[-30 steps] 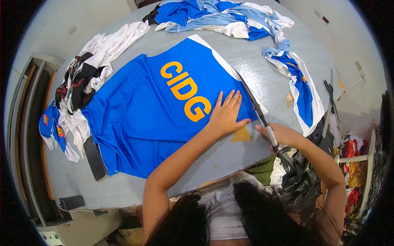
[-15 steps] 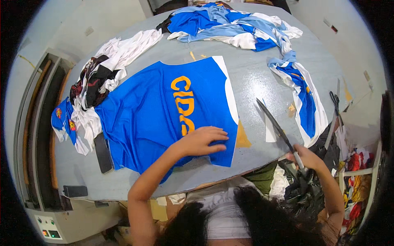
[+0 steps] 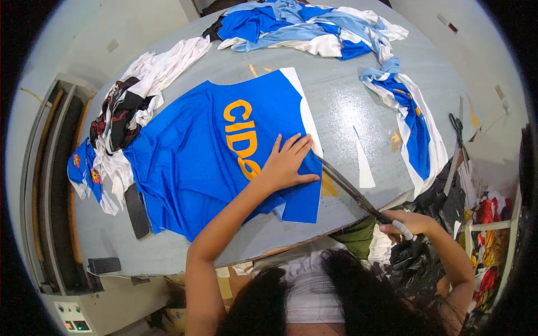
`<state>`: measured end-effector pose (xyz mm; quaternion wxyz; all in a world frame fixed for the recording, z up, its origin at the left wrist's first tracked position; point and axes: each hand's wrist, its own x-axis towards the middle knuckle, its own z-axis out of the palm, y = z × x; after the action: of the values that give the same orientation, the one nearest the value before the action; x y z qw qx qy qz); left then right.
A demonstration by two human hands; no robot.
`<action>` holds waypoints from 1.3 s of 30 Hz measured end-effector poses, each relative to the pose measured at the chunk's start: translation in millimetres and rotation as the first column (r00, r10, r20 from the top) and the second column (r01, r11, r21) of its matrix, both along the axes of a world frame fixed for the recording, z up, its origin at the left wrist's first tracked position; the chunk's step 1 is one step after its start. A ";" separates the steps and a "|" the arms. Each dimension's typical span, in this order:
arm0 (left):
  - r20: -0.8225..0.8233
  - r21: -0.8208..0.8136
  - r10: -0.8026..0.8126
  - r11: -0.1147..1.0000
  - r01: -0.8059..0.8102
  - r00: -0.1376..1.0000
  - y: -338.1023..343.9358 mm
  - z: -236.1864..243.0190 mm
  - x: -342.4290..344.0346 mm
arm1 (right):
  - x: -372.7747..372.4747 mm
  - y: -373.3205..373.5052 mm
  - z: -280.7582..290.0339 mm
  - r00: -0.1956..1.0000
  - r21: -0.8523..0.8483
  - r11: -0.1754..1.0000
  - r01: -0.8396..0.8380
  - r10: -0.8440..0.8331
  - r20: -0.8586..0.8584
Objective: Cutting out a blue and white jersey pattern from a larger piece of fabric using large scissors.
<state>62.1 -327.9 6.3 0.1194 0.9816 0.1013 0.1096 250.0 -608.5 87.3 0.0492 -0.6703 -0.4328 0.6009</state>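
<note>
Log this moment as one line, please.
left hand: spread on blue fabric | right hand: holding scissors | scissors: tips by fabric's right edge | white strip: apart, on table

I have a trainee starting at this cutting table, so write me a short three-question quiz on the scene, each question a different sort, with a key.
1. Which tool does the right grip hold?
2. True or false: the left grip rests on the blue fabric.
3. Choose one. The narrow scrap lying apart, to the right of the blue fabric, is: A) orange, B) white, C) black.

Key:
1. Scissors
2. True
3. B
</note>
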 end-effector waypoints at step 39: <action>0.108 -0.001 0.141 0.990 -0.142 0.984 5.4 -9.2 -5.5 | -32.5 22.5 -3.6 0.959 0.187 0.982 0.003 -0.056 0.279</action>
<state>56.5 -322.5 -2.9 0.1134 0.9649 0.1636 0.1712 217.5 -586.0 83.7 0.0575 -0.7483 -0.4789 0.4553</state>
